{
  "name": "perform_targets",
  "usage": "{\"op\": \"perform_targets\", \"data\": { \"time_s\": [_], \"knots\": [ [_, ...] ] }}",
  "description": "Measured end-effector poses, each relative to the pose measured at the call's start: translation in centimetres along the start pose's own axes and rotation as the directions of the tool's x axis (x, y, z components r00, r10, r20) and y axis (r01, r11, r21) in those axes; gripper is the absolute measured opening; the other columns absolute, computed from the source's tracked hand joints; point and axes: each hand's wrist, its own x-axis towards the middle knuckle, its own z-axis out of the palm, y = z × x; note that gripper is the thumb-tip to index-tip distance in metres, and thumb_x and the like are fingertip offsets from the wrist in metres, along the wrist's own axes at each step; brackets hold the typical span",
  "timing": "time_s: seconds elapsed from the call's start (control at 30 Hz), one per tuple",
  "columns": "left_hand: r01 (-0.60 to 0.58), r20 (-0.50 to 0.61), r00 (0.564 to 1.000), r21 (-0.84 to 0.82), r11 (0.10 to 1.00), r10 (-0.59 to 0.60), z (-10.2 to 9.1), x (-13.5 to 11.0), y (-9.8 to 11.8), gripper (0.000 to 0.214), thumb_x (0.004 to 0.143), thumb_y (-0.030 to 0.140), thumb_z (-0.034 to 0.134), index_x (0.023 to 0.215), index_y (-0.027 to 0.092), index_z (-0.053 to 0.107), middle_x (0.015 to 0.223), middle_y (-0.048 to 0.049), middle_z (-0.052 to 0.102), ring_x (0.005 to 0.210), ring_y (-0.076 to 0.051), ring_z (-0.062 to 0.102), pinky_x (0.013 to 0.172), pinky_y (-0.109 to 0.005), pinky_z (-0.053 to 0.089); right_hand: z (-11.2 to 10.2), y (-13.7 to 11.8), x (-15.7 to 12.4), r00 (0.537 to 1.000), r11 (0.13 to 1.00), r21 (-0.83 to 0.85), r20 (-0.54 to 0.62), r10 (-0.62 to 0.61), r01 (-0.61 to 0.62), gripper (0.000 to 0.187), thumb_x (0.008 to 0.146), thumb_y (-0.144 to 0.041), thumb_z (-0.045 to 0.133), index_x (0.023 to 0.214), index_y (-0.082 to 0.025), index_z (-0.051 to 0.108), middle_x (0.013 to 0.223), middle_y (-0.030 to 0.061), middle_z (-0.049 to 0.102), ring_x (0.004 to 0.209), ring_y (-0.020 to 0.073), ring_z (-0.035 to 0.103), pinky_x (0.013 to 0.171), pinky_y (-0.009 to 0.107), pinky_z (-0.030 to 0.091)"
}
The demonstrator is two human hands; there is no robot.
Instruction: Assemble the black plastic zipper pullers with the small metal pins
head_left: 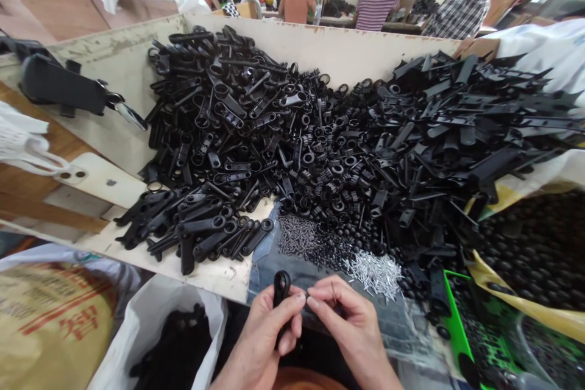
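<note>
My left hand [274, 320] is closed round a black plastic handle [281, 286], its looped end pointing up. My right hand [345, 314] is in a pinch, its fingertips meeting my left thumb and fingertip beside the handle. A small dark bit shows between the fingertips, too small to name. Just beyond my hands lie a heap of silver pins [377, 274], a heap of small grey screws [297, 236] and some black balls [361, 234]. Similar black handles [205, 231] with ring ends are stacked on the table to the left.
A large pile of black plastic parts [256, 116] fills the walled table. Long flat black pieces [479, 103] are heaped at right. A green tray [457, 323] and a sack of black balls [539, 250] stand right; a white sack [205, 329] stands left. Several people sit beyond.
</note>
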Motion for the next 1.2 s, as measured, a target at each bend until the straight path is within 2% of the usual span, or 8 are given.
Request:
{"op": "perform_targets", "data": {
  "time_s": [0.33, 0.47, 0.57, 0.67, 0.77, 0.87, 1.03, 1.2],
  "knots": [
    [0.148, 0.002, 0.989, -0.118, 0.982, -0.149, 1.0, -0.5, -0.1, 0.029, 0.063, 0.030, 0.088, 0.078, 0.016, 0.067, 0.047, 0.0068, 0.056, 0.035, -0.002, 0.033, 0.042, -0.019, 0.022, -1.1, -0.8, -0.5, 0.994, 0.988, -0.105, 0.003, -0.112, 0.112, 0.011, 0.090, -0.030, 0.074, 0.086, -0.023, 0.080, 0.078, 0.0045, 0.070, 0.059, 0.0163, 0.060, 0.052, 0.026, 0.048],
    [0.216, 0.014, 0.976, -0.150, 0.965, -0.217, 1.3, -0.3, -0.6, 0.025, 0.064, 0.025, 0.085, 0.077, 0.017, 0.065, 0.046, 0.0077, 0.053, 0.037, -0.002, 0.032, 0.043, -0.019, 0.020, -1.7, -0.7, -0.7, 0.987, 0.978, -0.135, 0.016, -0.158, 0.159, 0.006, 0.089, -0.026, 0.075, 0.090, -0.024, 0.080, 0.078, 0.0035, 0.069, 0.056, 0.0145, 0.056, 0.052, 0.025, 0.047],
    [0.244, 0.052, 0.970, -0.162, 0.956, -0.238, 1.5, -0.4, -0.9, 0.023, 0.068, 0.025, 0.084, 0.077, 0.016, 0.065, 0.048, 0.0076, 0.053, 0.038, -0.003, 0.032, 0.044, -0.019, 0.020, -2.1, -0.4, -0.9, 0.989, 0.980, -0.138, 0.006, -0.147, 0.146, 0.005, 0.089, -0.025, 0.074, 0.088, -0.025, 0.079, 0.077, 0.0024, 0.068, 0.056, 0.0136, 0.055, 0.051, 0.024, 0.045],
    [0.249, 0.095, 0.967, -0.129, 0.960, -0.238, 1.5, -0.8, -0.6, 0.021, 0.071, 0.024, 0.080, 0.086, 0.016, 0.067, 0.053, 0.0063, 0.056, 0.040, -0.004, 0.035, 0.046, -0.021, 0.025, -2.5, 0.1, -1.0, 0.997, 0.992, -0.104, -0.018, -0.072, 0.069, 0.005, 0.088, -0.027, 0.074, 0.088, -0.024, 0.077, 0.079, 0.0020, 0.067, 0.056, 0.0132, 0.053, 0.051, 0.023, 0.044],
    [0.206, 0.154, 0.967, 0.004, 0.979, -0.204, 1.2, -1.4, -0.1, 0.037, 0.067, 0.015, 0.074, 0.102, 0.016, 0.067, 0.067, 0.0022, 0.065, 0.049, -0.007, 0.045, 0.053, -0.023, 0.035, -3.1, 0.2, -0.8, 0.998, 0.998, -0.061, -0.057, -0.004, 0.001, 0.008, 0.088, -0.030, 0.073, 0.088, -0.022, 0.076, 0.081, 0.0023, 0.066, 0.057, 0.0136, 0.053, 0.052, 0.024, 0.045],
    [0.073, 0.171, 0.979, 0.203, 0.976, -0.109, 0.9, -1.7, 0.1, 0.042, 0.068, 0.015, 0.072, 0.109, 0.017, 0.064, 0.080, -0.0003, 0.067, 0.059, -0.009, 0.051, 0.059, -0.024, 0.039, -3.1, 0.0, -0.7, 1.000, 0.997, -0.073, -0.015, -0.015, 0.014, 0.006, 0.087, -0.028, 0.074, 0.087, -0.022, 0.075, 0.083, 0.0024, 0.065, 0.056, 0.0130, 0.051, 0.050, 0.024, 0.043],
    [-0.057, 0.180, 0.983, 0.466, 0.883, -0.032, 0.5, -0.9, -0.4, 0.031, 0.077, 0.027, 0.071, 0.104, 0.016, 0.062, 0.072, 0.0030, 0.058, 0.058, -0.011, 0.051, 0.058, -0.026, 0.042, -1.9, -0.2, -0.3, 0.989, 0.984, -0.157, 0.129, -0.069, 0.089, 0.007, 0.088, -0.021, 0.072, 0.093, -0.023, 0.076, 0.086, 0.0027, 0.066, 0.060, 0.0136, 0.054, 0.053, 0.025, 0.043],
    [-0.141, 0.176, 0.983, 0.567, 0.812, 0.048, -0.2, -0.6, -0.7, 0.033, 0.082, 0.026, 0.067, 0.113, 0.017, 0.065, 0.072, 0.0030, 0.058, 0.062, -0.013, 0.054, 0.060, -0.027, 0.043, -1.2, -0.3, 0.2, 0.990, 0.984, -0.165, 0.134, -0.051, 0.073, 0.005, 0.089, -0.021, 0.070, 0.091, -0.022, 0.075, 0.086, 0.0014, 0.065, 0.059, 0.0120, 0.053, 0.053, 0.023, 0.042]
  ]
}}
